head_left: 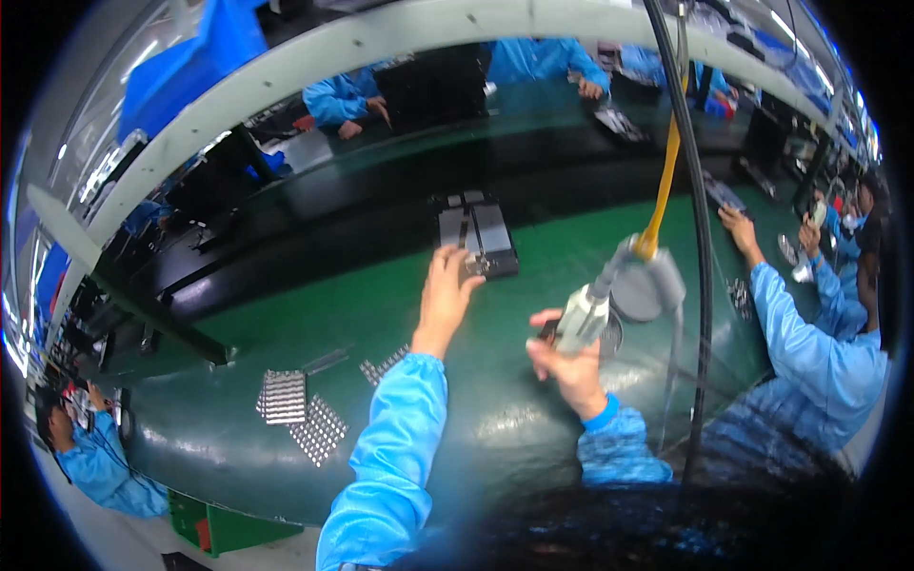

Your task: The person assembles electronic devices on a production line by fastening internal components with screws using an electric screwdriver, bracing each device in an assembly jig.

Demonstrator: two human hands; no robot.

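A black, flat, opened tablet-like device [490, 228] with grey panels inside lies on the far part of the green bench. My left hand [443, 300] is closed on its near left corner, fingers over the edge and thumb at the near side. Nearer and to the right, my right hand [576, 376] is wrapped round a pale electric screwdriver [583, 319], held tilted above the bench. A yellow cord [668, 181] runs up from its top end. A dark piece shows by the right fingertips; I cannot tell what it is.
Sheets of small silver parts [284, 397] lie left of my left forearm. A round grey dish [636, 293] is behind the screwdriver. A black cable [700, 238] hangs at right. Beyond the green bench [371, 276] runs a dark belt [352, 209]. Co-workers sit across, left and right [809, 324].
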